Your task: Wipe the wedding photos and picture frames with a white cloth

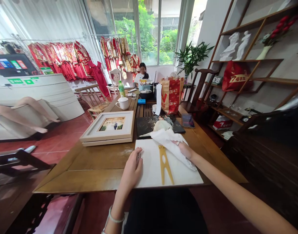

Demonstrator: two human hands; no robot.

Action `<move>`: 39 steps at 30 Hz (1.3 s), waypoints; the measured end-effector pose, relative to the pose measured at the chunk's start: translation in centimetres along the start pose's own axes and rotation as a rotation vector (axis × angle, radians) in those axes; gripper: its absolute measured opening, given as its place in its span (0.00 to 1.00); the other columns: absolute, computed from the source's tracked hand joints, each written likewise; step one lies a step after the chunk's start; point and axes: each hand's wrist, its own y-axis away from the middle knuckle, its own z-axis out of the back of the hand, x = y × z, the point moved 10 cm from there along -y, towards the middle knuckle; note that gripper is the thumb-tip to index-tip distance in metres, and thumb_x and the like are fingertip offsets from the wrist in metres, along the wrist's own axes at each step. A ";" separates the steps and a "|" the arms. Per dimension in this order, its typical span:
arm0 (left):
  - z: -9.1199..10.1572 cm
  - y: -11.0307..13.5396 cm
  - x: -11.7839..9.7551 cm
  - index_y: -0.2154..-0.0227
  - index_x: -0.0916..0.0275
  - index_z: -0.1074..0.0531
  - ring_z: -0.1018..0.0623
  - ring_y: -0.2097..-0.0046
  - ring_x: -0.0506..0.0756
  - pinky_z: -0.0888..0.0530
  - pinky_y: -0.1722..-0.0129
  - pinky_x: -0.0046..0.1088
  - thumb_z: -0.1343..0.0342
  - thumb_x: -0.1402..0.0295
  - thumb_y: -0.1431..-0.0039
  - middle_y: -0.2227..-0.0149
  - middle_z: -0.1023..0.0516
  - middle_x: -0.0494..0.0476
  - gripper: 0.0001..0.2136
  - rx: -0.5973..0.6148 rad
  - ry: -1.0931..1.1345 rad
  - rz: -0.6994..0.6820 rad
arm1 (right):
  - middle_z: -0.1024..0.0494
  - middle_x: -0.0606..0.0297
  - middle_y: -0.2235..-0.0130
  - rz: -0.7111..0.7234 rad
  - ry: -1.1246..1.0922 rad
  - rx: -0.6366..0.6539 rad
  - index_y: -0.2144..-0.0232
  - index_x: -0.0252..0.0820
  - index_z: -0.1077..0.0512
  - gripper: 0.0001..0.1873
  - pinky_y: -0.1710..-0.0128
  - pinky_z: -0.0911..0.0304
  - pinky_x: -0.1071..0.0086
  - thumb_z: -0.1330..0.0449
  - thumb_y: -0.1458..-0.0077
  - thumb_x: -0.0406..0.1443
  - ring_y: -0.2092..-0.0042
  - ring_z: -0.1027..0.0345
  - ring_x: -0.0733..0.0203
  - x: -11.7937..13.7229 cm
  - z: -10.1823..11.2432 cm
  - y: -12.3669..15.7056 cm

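A white board (149,175) lies flat at the table's front edge, with a yellow A-shaped flat piece (162,162) on it. My left hand (133,167) rests at the board's left edge, fingers curled round a small dark object that I cannot make out. My right hand (184,150), with a ring on one finger, is closed on a white cloth (169,138). The cloth is bunched over the board's upper right part and reaches a black patterned panel (146,125) behind it. A pale rounded shape on that panel is partly covered by the cloth.
To the left lies a light wooden picture frame (90,138). Beyond stand a white teapot (123,103), a green-labelled bottle (121,88), a blue box (141,101) and a red-and-brown paper bag (172,97). A person (142,75) sits at the far end. Shelves (258,78) stand at right.
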 end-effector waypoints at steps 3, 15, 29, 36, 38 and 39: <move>0.0 0.0 0.2 0.49 0.64 0.37 0.33 0.41 0.61 0.38 0.42 0.45 0.54 0.71 0.41 0.45 0.31 0.67 0.17 -0.003 0.002 0.023 | 0.23 0.59 0.52 -0.047 -0.133 0.027 0.45 0.42 0.33 0.33 0.44 0.41 0.54 0.62 0.40 0.53 0.47 0.32 0.51 -0.2 -0.6 0.2; -0.1 0.1 0.0 0.48 0.62 0.37 0.33 0.41 0.60 0.38 0.42 0.44 0.54 0.73 0.41 0.45 0.31 0.66 0.18 -0.001 0.022 -0.003 | 0.24 0.58 0.50 -0.133 -0.155 0.116 0.50 0.45 0.28 0.31 0.41 0.48 0.49 0.52 0.45 0.56 0.44 0.37 0.46 -0.9 -1.9 8.6; -0.1 0.1 0.1 0.48 0.63 0.38 0.34 0.41 0.60 0.38 0.41 0.44 0.55 0.71 0.40 0.45 0.32 0.67 0.16 0.012 0.007 0.003 | 0.39 0.65 0.38 0.071 0.164 0.141 0.45 0.50 0.33 0.34 0.37 0.78 0.46 0.45 0.59 0.29 0.35 0.57 0.51 2.4 -4.1 2.8; -0.2 0.1 0.0 0.48 0.64 0.38 0.32 0.42 0.60 0.36 0.43 0.44 0.56 0.72 0.40 0.46 0.31 0.67 0.17 0.009 0.032 -0.030 | 0.56 0.61 0.33 0.213 0.505 0.476 0.37 0.52 0.48 0.39 0.37 0.76 0.45 0.40 0.51 0.42 0.33 0.69 0.47 7.3 -8.0 11.3; -0.1 0.1 0.0 0.48 0.63 0.38 0.32 0.42 0.59 0.36 0.43 0.44 0.56 0.72 0.40 0.46 0.31 0.66 0.17 0.004 0.035 -0.029 | 0.55 0.61 0.33 0.192 0.489 0.500 0.38 0.54 0.47 0.39 0.37 0.72 0.46 0.42 0.49 0.53 0.33 0.68 0.47 7.1 -7.4 11.5; -0.1 0.1 0.0 0.48 0.63 0.38 0.32 0.42 0.60 0.36 0.43 0.44 0.56 0.72 0.40 0.46 0.31 0.66 0.17 0.001 0.035 -0.030 | 0.54 0.61 0.33 0.174 0.501 0.485 0.39 0.55 0.46 0.39 0.37 0.71 0.46 0.44 0.49 0.56 0.33 0.68 0.47 6.8 -7.0 11.2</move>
